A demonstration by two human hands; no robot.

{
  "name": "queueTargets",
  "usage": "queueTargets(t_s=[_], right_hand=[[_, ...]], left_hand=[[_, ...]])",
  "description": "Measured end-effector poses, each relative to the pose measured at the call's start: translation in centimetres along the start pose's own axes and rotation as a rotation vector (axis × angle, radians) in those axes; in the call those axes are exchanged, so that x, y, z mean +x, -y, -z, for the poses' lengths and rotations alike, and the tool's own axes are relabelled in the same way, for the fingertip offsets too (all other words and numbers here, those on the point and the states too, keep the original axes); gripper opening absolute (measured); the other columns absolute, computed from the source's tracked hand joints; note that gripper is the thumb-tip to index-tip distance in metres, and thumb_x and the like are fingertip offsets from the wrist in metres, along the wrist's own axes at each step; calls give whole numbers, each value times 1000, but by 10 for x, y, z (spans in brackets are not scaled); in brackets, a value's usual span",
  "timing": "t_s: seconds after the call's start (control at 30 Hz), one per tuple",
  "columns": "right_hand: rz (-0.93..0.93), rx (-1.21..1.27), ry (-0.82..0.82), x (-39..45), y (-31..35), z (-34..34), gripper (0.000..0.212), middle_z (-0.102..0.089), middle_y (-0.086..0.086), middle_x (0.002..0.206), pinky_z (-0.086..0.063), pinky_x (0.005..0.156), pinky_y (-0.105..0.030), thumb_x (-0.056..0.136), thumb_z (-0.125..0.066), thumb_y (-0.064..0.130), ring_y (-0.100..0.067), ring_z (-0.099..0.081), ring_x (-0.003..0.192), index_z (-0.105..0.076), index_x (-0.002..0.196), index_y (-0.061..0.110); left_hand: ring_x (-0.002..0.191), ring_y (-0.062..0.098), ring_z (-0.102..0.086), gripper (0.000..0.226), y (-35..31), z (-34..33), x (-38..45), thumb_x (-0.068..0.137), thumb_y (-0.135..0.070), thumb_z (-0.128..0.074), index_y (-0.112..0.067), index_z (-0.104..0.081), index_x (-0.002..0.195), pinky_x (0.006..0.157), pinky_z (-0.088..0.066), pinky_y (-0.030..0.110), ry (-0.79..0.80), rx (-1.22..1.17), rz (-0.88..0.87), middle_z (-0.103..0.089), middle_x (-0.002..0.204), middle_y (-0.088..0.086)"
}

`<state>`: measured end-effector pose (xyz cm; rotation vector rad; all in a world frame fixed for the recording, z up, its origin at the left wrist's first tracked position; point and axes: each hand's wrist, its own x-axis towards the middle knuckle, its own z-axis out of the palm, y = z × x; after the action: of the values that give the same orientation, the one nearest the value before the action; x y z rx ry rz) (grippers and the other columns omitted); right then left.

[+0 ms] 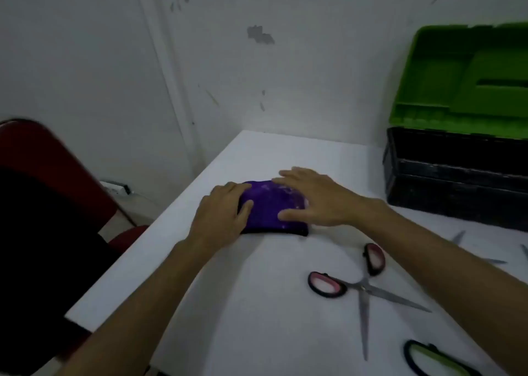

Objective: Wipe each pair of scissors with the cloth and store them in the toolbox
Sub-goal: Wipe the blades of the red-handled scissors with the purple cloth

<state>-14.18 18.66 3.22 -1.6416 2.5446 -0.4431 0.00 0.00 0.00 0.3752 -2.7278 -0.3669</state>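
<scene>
On table [285, 332] | both hands [221, 218] [311, 197] rest on purple cloth [268, 207]

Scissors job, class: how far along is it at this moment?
Done: nothing that shows; the toolbox stands open, its inside hidden. In hand: left hand and right hand rest on the purple cloth. Left: the pink-handled scissors lie open on the table, a green-handled pair beside them, unwiped and unstored.
</scene>
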Motion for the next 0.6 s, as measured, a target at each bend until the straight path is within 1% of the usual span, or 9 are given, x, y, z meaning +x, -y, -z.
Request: queueTargets(t_s=[0.07,0.1,0.2,0.23,0.3,0.4,0.47,0.53,0.6], right_hand=[[97,-139,168,14,3,-6,82,-16,7,161,-14,120,-40,81,-54,71,-17,-10,148,-27,150,36],[118,-190,196,16,3,-12,78,-18,7,161,-16,119,-39,82,-54,70,-16,-14,147,-32,148,36],[167,-224,6,12,5,-29,49,-44,6,147,-33,106,-31,92,-53,51,-15,-39,134,-53,135,29],[171,-242,-60,10,8,-33,39,-53,5,137,-39,98,-30,95,-52,42,-15,-47,125,-57,130,26],[131,-234,-143,10,13,-35,26,-62,2,118,-46,85,-33,96,-49,27,-19,-56,107,-59,119,21],[26,3,-206,10,10,-21,18,-62,-1,100,-49,76,-39,95,-47,17,-21,-59,86,-54,110,21],[-5,140,-252,2,5,0,19,-60,0,96,-47,71,-31,96,-40,13,-17,-56,80,-49,110,23],[-44,222,-302,-14,-1,22,21,-58,0,93,-42,64,-23,98,-33,10,-16,-55,78,-45,111,23],[-115,251,-346,-35,-5,42,16,-59,0,90,-42,62,-25,101,-32,16,-17,-55,78,-42,110,24]], left_hand=[[110,29,-56,48,8,0,-2,91,-37,-39,-14,-58,129,90,-46,43,-63,-49,37,-64,123,5],[110,29,-56,47,12,-2,-4,90,-35,-39,-13,-58,128,90,-46,43,-94,-69,55,-64,123,5],[111,26,-55,45,16,-2,-8,91,-34,-41,-13,-58,128,90,-45,41,-126,-101,65,-64,122,4],[111,25,-55,45,16,0,-8,91,-34,-42,-13,-58,128,90,-45,40,-135,-110,51,-64,122,3],[110,23,-56,42,13,7,-6,92,-33,-43,-14,-57,127,91,-46,41,-167,-134,33,-64,120,1],[100,18,-57,29,4,23,-3,95,-27,-51,-15,-58,119,85,-46,35,-265,-171,-4,-63,109,-5],[92,13,-57,20,-9,36,-2,95,-25,-54,-16,-57,114,77,-43,28,-292,-210,-14,-59,101,-10],[85,11,-58,16,-30,46,-2,97,-27,-52,-18,-56,110,72,-43,26,-248,-262,0,-59,98,-10],[82,12,-59,16,-56,51,-1,97,-32,-50,-19,-56,104,71,-46,29,-163,-250,29,-61,97,-8]])
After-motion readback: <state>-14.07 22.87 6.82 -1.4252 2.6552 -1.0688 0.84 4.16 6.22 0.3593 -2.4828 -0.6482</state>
